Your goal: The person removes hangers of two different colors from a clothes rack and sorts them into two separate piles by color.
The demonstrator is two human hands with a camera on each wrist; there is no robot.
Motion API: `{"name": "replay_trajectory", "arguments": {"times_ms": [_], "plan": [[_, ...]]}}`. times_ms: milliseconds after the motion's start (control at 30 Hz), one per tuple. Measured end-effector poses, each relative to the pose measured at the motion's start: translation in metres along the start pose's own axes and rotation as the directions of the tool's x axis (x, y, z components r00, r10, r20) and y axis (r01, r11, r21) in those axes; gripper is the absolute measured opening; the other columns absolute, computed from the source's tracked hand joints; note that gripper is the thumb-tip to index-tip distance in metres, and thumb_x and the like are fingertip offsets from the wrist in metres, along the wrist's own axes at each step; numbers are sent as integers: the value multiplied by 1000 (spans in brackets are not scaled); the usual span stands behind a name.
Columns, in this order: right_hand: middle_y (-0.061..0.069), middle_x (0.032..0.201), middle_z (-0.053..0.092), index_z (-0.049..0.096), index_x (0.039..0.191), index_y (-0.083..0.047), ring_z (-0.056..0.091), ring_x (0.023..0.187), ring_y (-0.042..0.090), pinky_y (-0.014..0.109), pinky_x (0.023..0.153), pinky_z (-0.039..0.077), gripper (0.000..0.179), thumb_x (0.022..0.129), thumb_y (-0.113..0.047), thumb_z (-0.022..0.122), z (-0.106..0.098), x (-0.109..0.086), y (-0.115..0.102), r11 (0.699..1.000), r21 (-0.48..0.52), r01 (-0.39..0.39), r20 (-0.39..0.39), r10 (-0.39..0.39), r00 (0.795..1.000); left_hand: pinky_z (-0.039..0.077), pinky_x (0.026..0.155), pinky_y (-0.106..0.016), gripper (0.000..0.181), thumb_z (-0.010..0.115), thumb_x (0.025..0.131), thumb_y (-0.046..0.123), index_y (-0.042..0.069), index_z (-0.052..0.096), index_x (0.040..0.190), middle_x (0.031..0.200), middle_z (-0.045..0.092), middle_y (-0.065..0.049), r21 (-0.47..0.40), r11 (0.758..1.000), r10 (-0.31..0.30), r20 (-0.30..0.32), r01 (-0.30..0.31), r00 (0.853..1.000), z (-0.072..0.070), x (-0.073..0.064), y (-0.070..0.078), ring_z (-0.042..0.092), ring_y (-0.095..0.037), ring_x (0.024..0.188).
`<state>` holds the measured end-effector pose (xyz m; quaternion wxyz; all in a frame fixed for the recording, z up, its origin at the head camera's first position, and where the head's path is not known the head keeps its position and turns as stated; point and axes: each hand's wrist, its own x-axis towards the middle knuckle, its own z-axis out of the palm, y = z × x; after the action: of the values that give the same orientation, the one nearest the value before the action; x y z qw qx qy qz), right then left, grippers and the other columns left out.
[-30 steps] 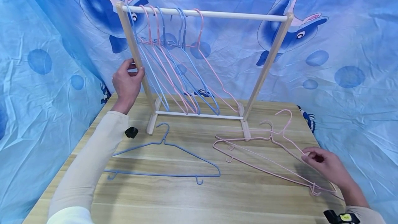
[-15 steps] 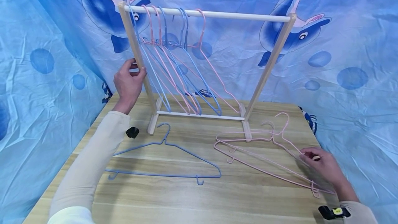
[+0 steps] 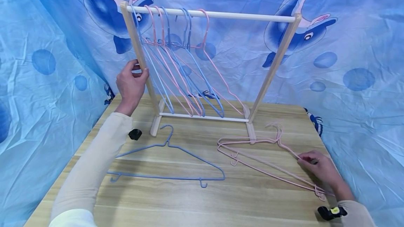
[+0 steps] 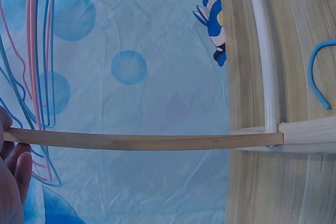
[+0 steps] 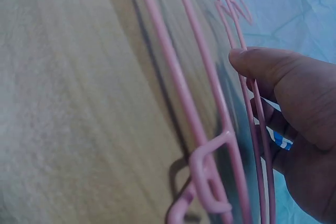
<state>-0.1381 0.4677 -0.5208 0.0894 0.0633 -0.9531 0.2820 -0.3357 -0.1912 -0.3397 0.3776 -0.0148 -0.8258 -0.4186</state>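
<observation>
My left hand (image 3: pixel 130 85) holds the left wooden post (image 4: pixel 147 141) of a small clothes rack, thumb in front and fingers behind. Several pink and blue wire hangers (image 3: pixel 206 31) hang from the rack's white top rail (image 3: pixel 246 16), bunched toward its left side. At the right of the table, my right hand (image 3: pixel 318 171) pinches the sloping shoulder of pink hangers (image 5: pixel 170 59). Two of these lie almost stacked, their hooks side by side, and in the right wrist view the thumb crosses both wires. A blue hanger (image 3: pixel 157 177) lies flat in front of the rack.
The wooden table (image 3: pixel 176 206) carries the rack's feet (image 3: pixel 155 126) near its back. A blue cloth (image 3: pixel 353 55) with whale prints hangs behind and at both sides. Small black devices sit on my left wrist (image 3: pixel 135 134) and right wrist (image 3: pixel 331 213).
My right hand has moved slightly left and brought the upper pink hanger over the lower one, so their outlines nearly match. My left hand stays on the post.
</observation>
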Motion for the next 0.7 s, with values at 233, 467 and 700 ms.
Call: {"name": "replay_trajectory", "arguments": {"times_ms": [233, 467, 700], "plan": [[3, 94, 71, 80, 102, -12, 56, 81, -6, 14, 67, 46, 15, 87, -10, 81, 5, 0, 3, 1000, 14, -7, -18, 8, 1000, 60, 90, -42, 36, 69, 96, 30, 13, 69, 127, 115, 75, -11, 1, 1000, 10, -7, -10, 1000, 0, 0, -1, 76, -24, 97], [2, 96, 73, 80, 102, -13, 58, 83, -9, 10, 69, 45, 14, 88, -14, 81, 4, 0, 6, 1000, 19, -19, -21, 20, 1000, 60, 90, -42, 36, 69, 96, 30, 13, 69, 128, 115, 76, -10, 0, 1000, 11, -9, -11, 1000, 0, 1, -1, 76, -24, 97], [0, 94, 74, 76, 113, -3, 59, 83, -8, 11, 69, 49, 26, 90, -16, 80, -4, 3, -4, 995, 101, -25, -64, 31, 997, 60, 89, -42, 35, 70, 96, 28, 12, 69, 127, 115, 75, -11, -2, 1000, 15, -10, -15, 1000, 1, 0, -1, 76, -25, 96]]}}
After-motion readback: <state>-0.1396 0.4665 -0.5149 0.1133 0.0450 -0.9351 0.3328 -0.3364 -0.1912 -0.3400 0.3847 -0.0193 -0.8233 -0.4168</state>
